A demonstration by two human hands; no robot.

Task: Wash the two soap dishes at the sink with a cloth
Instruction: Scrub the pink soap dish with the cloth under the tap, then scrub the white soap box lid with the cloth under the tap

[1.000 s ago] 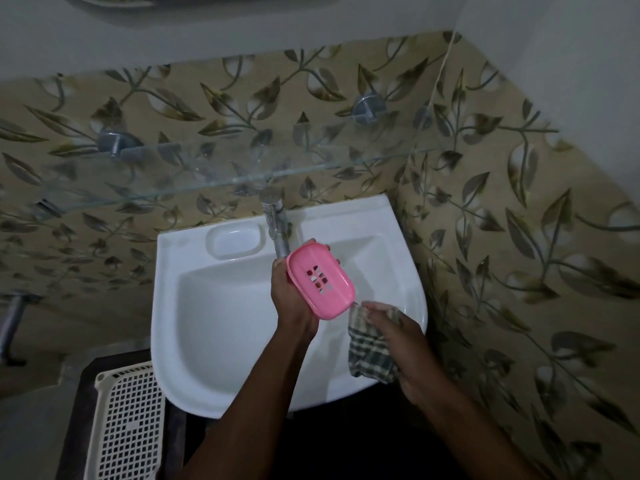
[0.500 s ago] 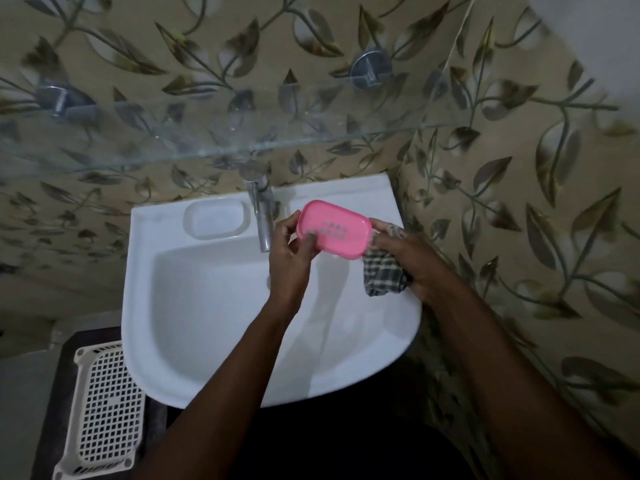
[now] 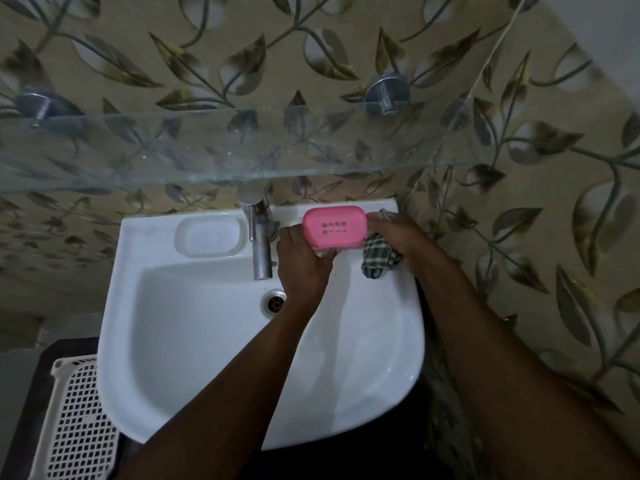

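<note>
A pink soap dish point(image 3: 334, 226) with small drain slots lies bottom up at the back right of the white sink point(image 3: 207, 341). My left hand point(image 3: 302, 263) grips its near left edge. My right hand point(image 3: 398, 237) touches its right end and holds a bunched green checked cloth point(image 3: 379, 258) against the sink rim. Only one loose soap dish is in view.
A chrome tap point(image 3: 258, 233) stands just left of my left hand, above the drain point(image 3: 276, 301). A moulded soap recess point(image 3: 207, 236) is left of the tap. A glass shelf point(image 3: 225, 147) juts out overhead. A white lattice basket point(image 3: 78, 420) sits at the lower left.
Both hands moved the pink soap dish from above the basin up to the sink's back right ledge. The cloth went along in my right hand. The camera tilted closer and downward.
</note>
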